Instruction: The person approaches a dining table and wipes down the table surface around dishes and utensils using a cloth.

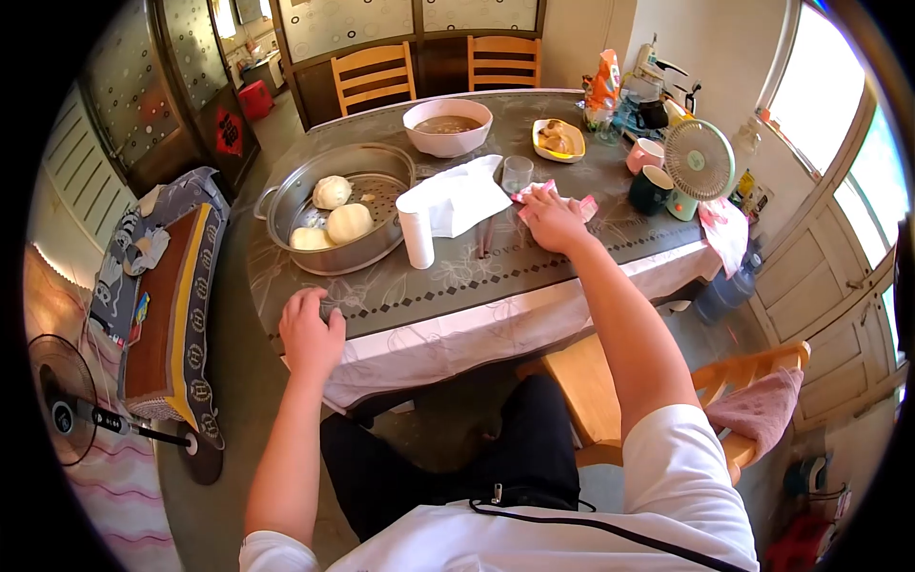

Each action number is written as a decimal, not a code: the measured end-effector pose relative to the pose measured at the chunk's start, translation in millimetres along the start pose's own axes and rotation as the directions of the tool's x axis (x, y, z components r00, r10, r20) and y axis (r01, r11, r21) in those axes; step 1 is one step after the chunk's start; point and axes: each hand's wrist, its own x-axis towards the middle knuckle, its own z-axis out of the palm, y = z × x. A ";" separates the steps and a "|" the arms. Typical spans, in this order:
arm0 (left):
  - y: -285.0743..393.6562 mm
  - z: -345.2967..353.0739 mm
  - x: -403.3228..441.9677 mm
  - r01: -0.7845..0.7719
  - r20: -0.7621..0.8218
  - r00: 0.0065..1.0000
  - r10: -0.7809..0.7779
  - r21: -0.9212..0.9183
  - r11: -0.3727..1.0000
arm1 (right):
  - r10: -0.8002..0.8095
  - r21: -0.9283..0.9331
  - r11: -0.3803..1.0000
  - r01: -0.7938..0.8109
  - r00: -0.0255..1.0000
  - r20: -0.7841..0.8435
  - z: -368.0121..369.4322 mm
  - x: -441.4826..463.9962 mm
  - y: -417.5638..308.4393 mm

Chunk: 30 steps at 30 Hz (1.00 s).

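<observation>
My right hand [553, 221] is pressed down on a pink and white cloth [586, 207] on the table, fingers over it. Just behind it stands a clear glass [518, 173]. At the table's near left edge rests my left hand [312, 334], fingers loosely apart and holding nothing. Beyond that hand sits a metal steamer pot [357, 259] with several pale buns [350, 223] in it. Between the pot and the cloth lie a white paper roll [416, 234] with a loose sheet spread out, and dark chopsticks [486, 238].
At the back of the table [457, 286] are a pink bowl of brown liquid [448, 143] and a yellow dish of food [558, 141]. To the right stand a dark mug [650, 191], a pink mug [645, 155] and a small fan [699, 162]. A wooden chair [591, 391] is beside my legs.
</observation>
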 end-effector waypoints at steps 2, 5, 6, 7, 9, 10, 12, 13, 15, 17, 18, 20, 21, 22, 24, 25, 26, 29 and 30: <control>-0.1 1.0 0.4 0.012 0.014 1.000 -0.012 0.001 1.000 | 0.048 -0.036 0.998 -0.047 0.999 0.022 1.9 18.1 2.5; 0.6 -0.1 -0.7 0.030 0.020 0.999 -0.030 -0.005 1.000 | 0.081 -0.031 0.996 -0.080 0.997 0.019 8.4 34.6 4.5; 1.2 -0.2 -1.0 0.033 0.021 0.999 -0.033 -0.011 0.999 | 0.061 -0.019 0.998 -0.061 0.998 0.005 11.6 34.6 3.9; 1.2 -0.3 -1.7 0.036 0.021 0.999 -0.036 -0.010 0.999 | 0.046 -0.008 0.999 -0.046 0.999 -0.006 16.1 31.4 3.9; 1.8 -0.5 -0.6 0.034 0.021 0.999 -0.034 -0.017 0.999 | 0.009 0.001 1.000 -0.009 0.999 -0.033 15.5 15.4 -3.8; 3.2 -1.1 -0.7 0.042 0.027 0.999 -0.042 -0.013 0.999 | -0.016 -0.001 1.000 0.016 0.999 -0.046 15.7 0.4 -13.6; 4.9 -2.2 -0.3 0.054 0.039 0.998 -0.054 -0.005 0.999 | -0.116 0.056 0.990 0.128 0.976 -0.184 13.6 -36.1 -35.8; 3.7 -1.1 -0.6 0.046 0.034 0.998 -0.045 -0.008 0.999 | -0.124 0.070 0.988 0.138 0.976 -0.178 1.3 -57.3 -53.6; 0.1 0.7 -2.1 0.023 0.021 1.000 -0.023 -0.013 1.000 | -0.196 0.067 0.975 0.214 0.959 -0.204 7.8 -84.8 -64.7; -1.3 1.5 -2.0 0.037 0.032 0.999 -0.036 -0.020 0.999 | -0.254 0.060 0.960 0.274 0.941 -0.222 5.9 -98.6 -64.0; -1.2 1.6 -1.8 0.045 0.038 0.998 -0.044 -0.020 0.999 | -0.271 0.082 0.953 0.292 0.940 -0.206 2.5 -102.1 -59.3; -0.9 1.8 -2.5 0.044 0.035 0.998 -0.043 -0.016 0.999 | -0.229 0.049 0.969 0.241 0.957 -0.181 -1.0 -101.0 -44.3; -1.1 1.5 -2.4 0.047 0.033 0.998 -0.046 -0.012 0.999 | -0.170 -0.008 0.985 0.172 0.970 -0.174 -2.0 -90.1 -29.6; -1.1 1.7 -2.2 0.028 0.018 0.999 -0.028 -0.007 1.000 | -0.112 -0.064 0.993 0.102 0.979 -0.171 -3.1 -77.4 -13.6; -0.2 1.7 -2.9 -0.003 -0.015 1.000 0.003 0.009 1.000 | 0.076 -0.104 0.991 -0.079 0.996 -0.038 -9.6 -44.6 24.1; 0.8 0.2 -3.3 -0.001 -0.014 1.000 0.002 0.015 1.000 | 0.168 -0.088 0.982 -0.169 0.986 -0.016 -13.6 -30.1 40.4; 2.8 -0.5 -2.8 0.000 -0.012 1.000 0.000 0.019 1.000 | 0.260 -0.075 0.963 -0.258 0.966 0.007 -16.0 -16.7 50.1; 3.4 -1.7 -1.9 0.006 -0.013 1.000 -0.005 0.025 1.000 | 0.364 -0.064 0.930 -0.361 0.930 0.040 -14.1 11.3 54.4; 4.5 -0.3 -1.4 0.004 -0.013 1.000 -0.004 0.022 1.000 | 0.345 -0.069 0.937 -0.343 0.938 0.021 -9.0 11.7 51.8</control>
